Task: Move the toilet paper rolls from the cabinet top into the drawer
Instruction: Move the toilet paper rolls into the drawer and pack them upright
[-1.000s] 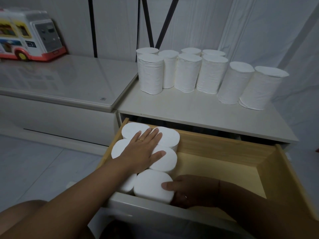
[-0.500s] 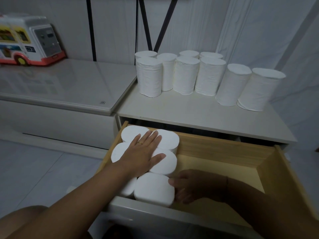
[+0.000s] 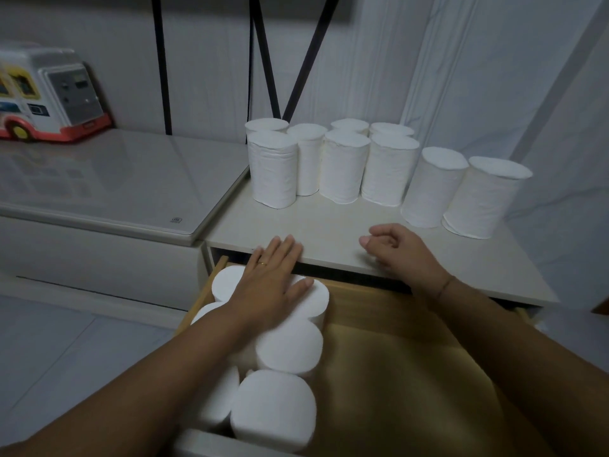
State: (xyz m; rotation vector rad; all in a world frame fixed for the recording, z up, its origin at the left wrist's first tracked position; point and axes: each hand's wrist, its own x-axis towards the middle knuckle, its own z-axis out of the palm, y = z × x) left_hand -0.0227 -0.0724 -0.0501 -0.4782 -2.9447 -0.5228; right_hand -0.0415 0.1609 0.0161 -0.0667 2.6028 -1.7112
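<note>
Many rolls (image 3: 344,169) on beige cabinet top (image 3: 329,222); L hand (image 3: 268,285) flat on drawer rolls (image 3: 290,347), R hand (image 3: 400,252) loosely curled, empty.

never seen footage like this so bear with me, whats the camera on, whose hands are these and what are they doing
There is no machine: a person wears one camera on the head, looking down at their own hands. White rolls stand on the cabinet top; other rolls fill the left of the open drawer below. The left hand lies flat on those. The right hand, loosely curled, is over the cabinet top and holds nothing. A toy bus sits far left.
</note>
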